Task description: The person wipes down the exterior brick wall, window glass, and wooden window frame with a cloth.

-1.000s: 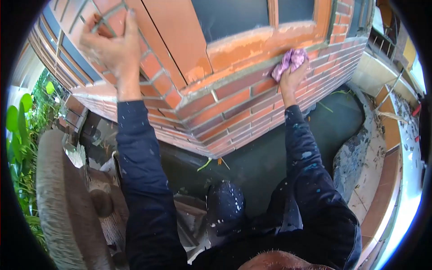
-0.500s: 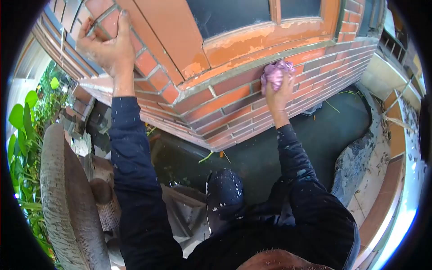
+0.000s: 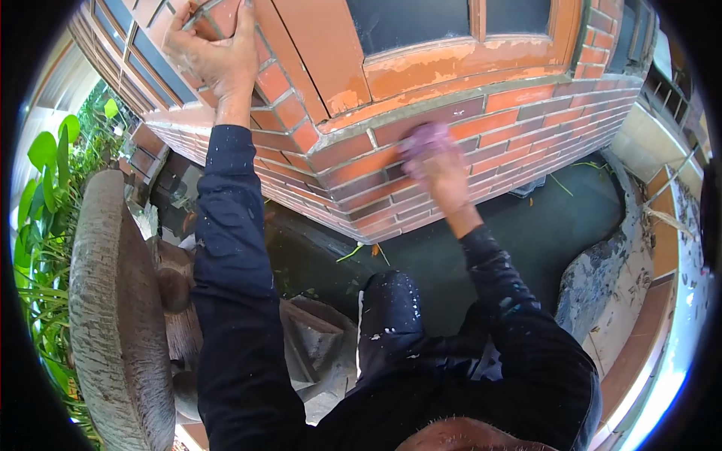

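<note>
A bunched purple cloth (image 3: 427,149) is in my right hand (image 3: 445,177), pressed to the brick wall (image 3: 353,169) just under the window ledge. Motion smears both the cloth and the fingers. At the upper left, my left hand (image 3: 218,60) grips the corner of a brick pillar (image 3: 274,81), its thumb on one face and its fingers curled round the other. Above the cloth, the orange wooden window frame (image 3: 421,74) has peeling paint.
Dark water (image 3: 519,233) lies below the wall, around my knee (image 3: 391,301). A rough stone slab (image 3: 113,301) stands at the left beside green plants (image 3: 45,203). Grey rock (image 3: 594,278) edges the water on the right.
My right hand has moved left and slightly down along the bricks with the cloth. My left hand stays on the pillar corner, while the whole view has shifted a little.
</note>
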Demonstrator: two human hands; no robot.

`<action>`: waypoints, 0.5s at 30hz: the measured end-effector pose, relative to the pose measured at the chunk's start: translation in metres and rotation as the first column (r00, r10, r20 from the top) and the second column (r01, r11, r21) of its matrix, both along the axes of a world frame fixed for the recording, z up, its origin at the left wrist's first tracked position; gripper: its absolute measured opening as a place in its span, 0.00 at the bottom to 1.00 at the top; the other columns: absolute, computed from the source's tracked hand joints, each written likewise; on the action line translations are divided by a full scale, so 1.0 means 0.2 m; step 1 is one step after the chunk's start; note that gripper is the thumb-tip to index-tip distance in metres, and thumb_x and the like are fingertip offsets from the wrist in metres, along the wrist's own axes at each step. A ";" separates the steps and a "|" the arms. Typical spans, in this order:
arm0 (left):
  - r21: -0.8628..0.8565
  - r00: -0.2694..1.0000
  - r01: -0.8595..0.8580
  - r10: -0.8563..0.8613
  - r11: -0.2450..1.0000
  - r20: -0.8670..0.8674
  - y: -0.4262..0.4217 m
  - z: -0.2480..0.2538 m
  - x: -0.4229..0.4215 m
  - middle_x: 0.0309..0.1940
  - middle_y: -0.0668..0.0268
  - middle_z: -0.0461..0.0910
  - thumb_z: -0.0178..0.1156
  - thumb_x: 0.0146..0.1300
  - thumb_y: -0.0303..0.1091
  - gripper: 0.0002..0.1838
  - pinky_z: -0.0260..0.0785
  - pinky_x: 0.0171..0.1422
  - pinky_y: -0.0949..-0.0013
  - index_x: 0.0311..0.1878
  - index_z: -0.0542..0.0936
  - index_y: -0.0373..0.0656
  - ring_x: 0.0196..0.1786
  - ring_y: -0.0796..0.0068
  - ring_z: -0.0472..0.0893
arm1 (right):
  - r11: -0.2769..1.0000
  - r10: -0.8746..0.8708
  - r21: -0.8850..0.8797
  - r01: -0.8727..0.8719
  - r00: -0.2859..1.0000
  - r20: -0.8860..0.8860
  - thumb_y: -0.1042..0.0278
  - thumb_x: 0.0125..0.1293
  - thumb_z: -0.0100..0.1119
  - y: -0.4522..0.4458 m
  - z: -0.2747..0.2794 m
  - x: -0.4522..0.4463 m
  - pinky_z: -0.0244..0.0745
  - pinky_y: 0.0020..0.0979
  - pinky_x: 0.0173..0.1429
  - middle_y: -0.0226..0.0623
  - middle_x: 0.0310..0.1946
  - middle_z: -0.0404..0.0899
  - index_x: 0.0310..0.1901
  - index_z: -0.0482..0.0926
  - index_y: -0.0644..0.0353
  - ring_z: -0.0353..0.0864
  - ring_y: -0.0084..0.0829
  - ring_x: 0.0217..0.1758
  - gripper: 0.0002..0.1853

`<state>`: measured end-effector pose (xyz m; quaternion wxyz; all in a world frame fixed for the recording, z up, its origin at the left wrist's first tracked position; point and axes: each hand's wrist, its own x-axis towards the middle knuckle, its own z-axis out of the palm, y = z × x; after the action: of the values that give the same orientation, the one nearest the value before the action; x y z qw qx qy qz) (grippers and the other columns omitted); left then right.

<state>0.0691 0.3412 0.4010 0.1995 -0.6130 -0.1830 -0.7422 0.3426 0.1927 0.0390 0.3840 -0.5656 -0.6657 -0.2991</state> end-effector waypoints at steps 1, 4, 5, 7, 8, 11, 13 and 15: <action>0.032 1.000 0.014 -0.013 0.999 -0.025 0.03 0.00 -0.01 0.62 0.55 0.63 0.85 0.51 0.44 0.47 0.76 0.56 0.68 0.66 0.67 0.34 0.52 0.69 0.76 | 0.998 -0.068 -0.017 0.067 0.989 -0.134 0.73 0.60 0.64 -0.03 0.01 0.12 0.70 0.52 0.71 0.41 0.65 0.78 0.54 0.85 0.50 0.72 0.46 0.74 0.19; 0.017 0.989 0.147 -0.147 0.989 0.000 -0.03 -0.03 0.03 0.61 0.54 0.66 0.85 0.50 0.49 0.47 0.75 0.59 0.65 0.64 0.69 0.35 0.55 0.67 0.77 | 0.993 -0.106 0.003 0.121 0.884 -0.456 0.79 0.56 0.64 -0.14 0.19 0.06 0.73 0.51 0.66 0.54 0.63 0.74 0.59 0.81 0.59 0.74 0.55 0.68 0.25; -0.024 0.996 0.063 -0.062 0.998 0.068 -0.06 -0.03 0.06 0.60 0.55 0.71 0.82 0.54 0.43 0.41 0.73 0.62 0.62 0.66 0.70 0.37 0.56 0.63 0.77 | 0.978 -0.129 0.054 0.203 0.784 -0.607 0.80 0.55 0.64 -0.08 0.19 -0.06 0.72 0.53 0.67 0.60 0.61 0.72 0.61 0.79 0.61 0.73 0.60 0.66 0.28; -0.065 0.991 -0.014 0.023 0.998 0.136 -0.06 -0.03 0.06 0.59 0.56 0.76 0.78 0.58 0.36 0.37 0.71 0.66 0.59 0.68 0.72 0.40 0.58 0.59 0.77 | 0.941 -0.114 0.134 0.311 0.665 -0.738 0.81 0.53 0.63 0.07 0.13 -0.37 0.68 0.56 0.69 0.67 0.60 0.69 0.64 0.77 0.60 0.69 0.66 0.65 0.32; -0.015 0.991 -0.001 0.003 1.000 0.131 -0.03 -0.03 0.05 0.58 0.56 0.76 0.79 0.57 0.36 0.37 0.71 0.65 0.60 0.68 0.72 0.40 0.57 0.59 0.77 | 0.926 -0.099 0.178 0.333 0.669 -0.736 0.80 0.53 0.63 0.15 0.03 -0.55 0.66 0.57 0.69 0.68 0.60 0.67 0.65 0.77 0.56 0.66 0.67 0.67 0.33; 0.005 0.991 -0.005 0.004 1.000 0.136 -0.04 -0.02 0.06 0.56 0.57 0.77 0.79 0.56 0.36 0.37 0.72 0.63 0.60 0.67 0.73 0.40 0.56 0.60 0.78 | 0.988 -0.146 -0.024 0.155 0.849 -0.508 0.78 0.52 0.66 0.12 -0.13 -0.83 0.65 0.57 0.72 0.60 0.60 0.69 0.61 0.79 0.54 0.67 0.63 0.66 0.30; -0.029 0.988 -0.023 0.027 0.999 0.150 -0.07 -0.03 0.07 0.55 0.57 0.78 0.79 0.56 0.37 0.37 0.73 0.62 0.60 0.66 0.73 0.39 0.55 0.60 0.79 | 0.992 0.126 0.007 -0.128 0.965 -0.229 0.71 0.58 0.65 0.03 -0.05 -0.82 0.64 0.58 0.73 0.54 0.63 0.73 0.62 0.77 0.61 0.72 0.59 0.64 0.28; -0.059 0.987 -0.004 0.013 0.998 0.157 -0.09 -0.02 0.08 0.53 0.57 0.79 0.80 0.55 0.37 0.37 0.74 0.61 0.60 0.66 0.74 0.39 0.53 0.60 0.80 | 0.963 0.254 -0.103 -0.250 0.967 0.027 0.68 0.62 0.62 0.05 -0.11 -0.51 0.66 0.54 0.74 0.48 0.67 0.73 0.60 0.80 0.58 0.73 0.56 0.65 0.23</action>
<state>0.0842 0.3231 0.3962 0.1696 -0.5572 -0.2225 -0.7818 0.2397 0.2018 0.0161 0.3772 -0.4886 -0.7537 -0.2256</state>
